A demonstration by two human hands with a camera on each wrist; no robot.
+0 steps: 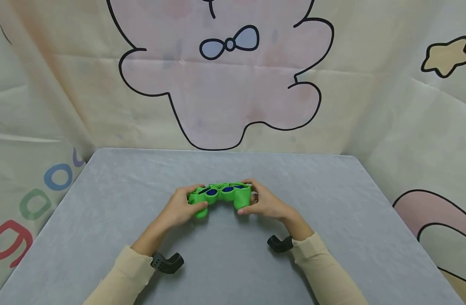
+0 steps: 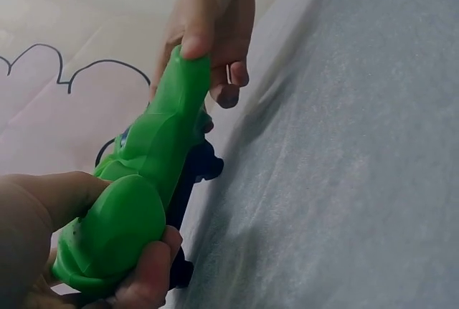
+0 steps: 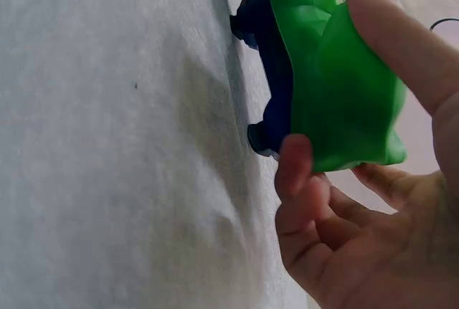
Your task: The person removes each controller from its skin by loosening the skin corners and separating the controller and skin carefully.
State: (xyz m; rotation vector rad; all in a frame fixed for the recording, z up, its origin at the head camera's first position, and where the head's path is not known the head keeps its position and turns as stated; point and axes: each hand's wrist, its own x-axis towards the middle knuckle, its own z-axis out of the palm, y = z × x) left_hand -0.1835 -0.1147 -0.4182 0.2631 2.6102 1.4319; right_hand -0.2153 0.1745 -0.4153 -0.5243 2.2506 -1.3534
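Observation:
A game controller in a bright green cover (image 1: 220,192) is held between both hands, close over the grey tabletop, its two handles toward me. Dark blue oval parts show on its upper side. My left hand (image 1: 181,207) grips the left handle, thumb on the near side and fingers curled round behind. On the other handle, my right hand (image 1: 266,202) has its thumb at the handle's near end and fingers at the outer side. In the left wrist view, dark blue knobs (image 2: 206,162) stick out on the controller's table-facing side. The right wrist view shows the right handle (image 3: 348,94) between thumb and fingers.
A grey cloth-covered table (image 1: 233,262) lies under the hands. Behind it hangs a printed curtain (image 1: 225,93) with cartoon outlines, and more printed cloth flanks both sides. Dark curved wrist mounts (image 1: 167,263) sit at both sleeve cuffs.

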